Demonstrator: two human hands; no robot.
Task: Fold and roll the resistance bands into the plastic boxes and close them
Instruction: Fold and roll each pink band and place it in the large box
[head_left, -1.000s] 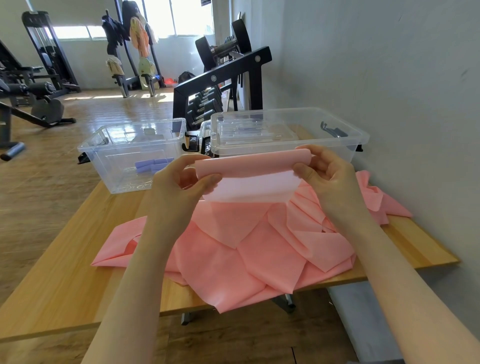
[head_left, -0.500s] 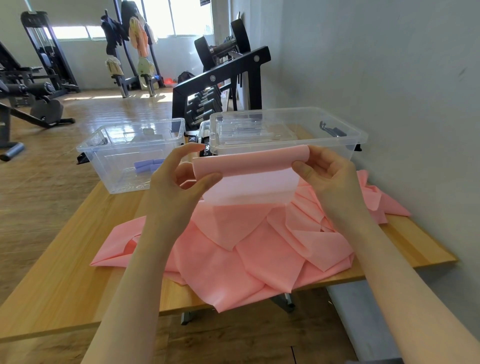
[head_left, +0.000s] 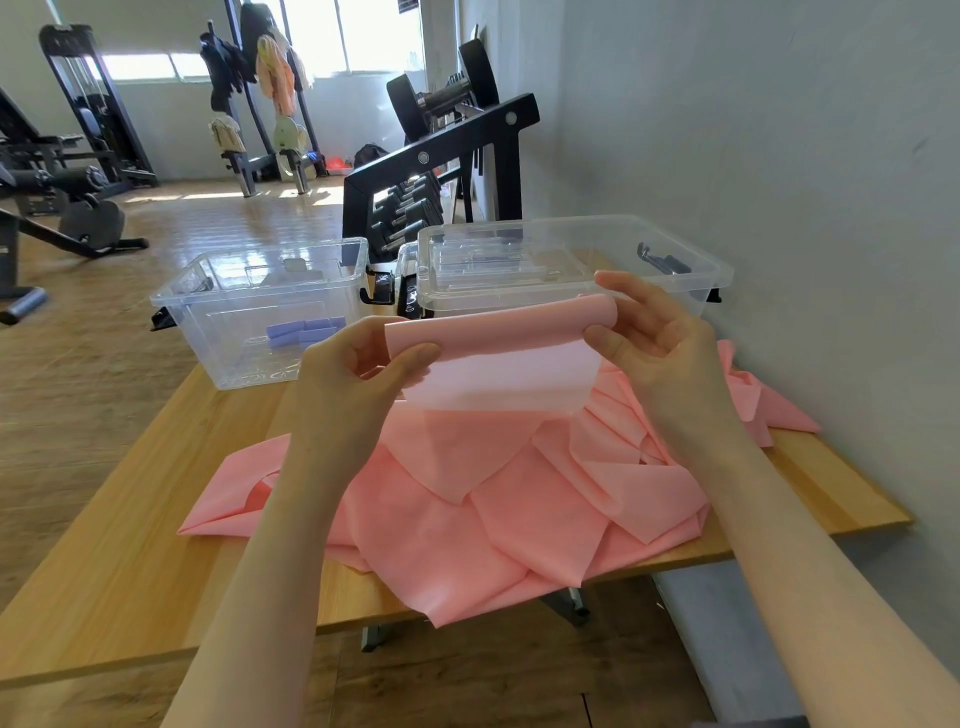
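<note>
Rolling has barely begun: both hands (head_left: 363, 364) (head_left: 654, 338) pinch the pink band's (head_left: 498, 332) rolled end. Most lies loose on the tabletop (head_left: 130, 545); boxes (head_left: 260, 306) await.

Both bare forearms are reaching forward and up, the hands raised level with each other and held apart. The left hand (head_left: 358, 364) is pinching the left end of the pink band (head_left: 498, 353), thumb in front, fingers curled behind. The right hand (head_left: 660, 338) is gripping the right end, fingertips curling over the rolled top edge.
</note>
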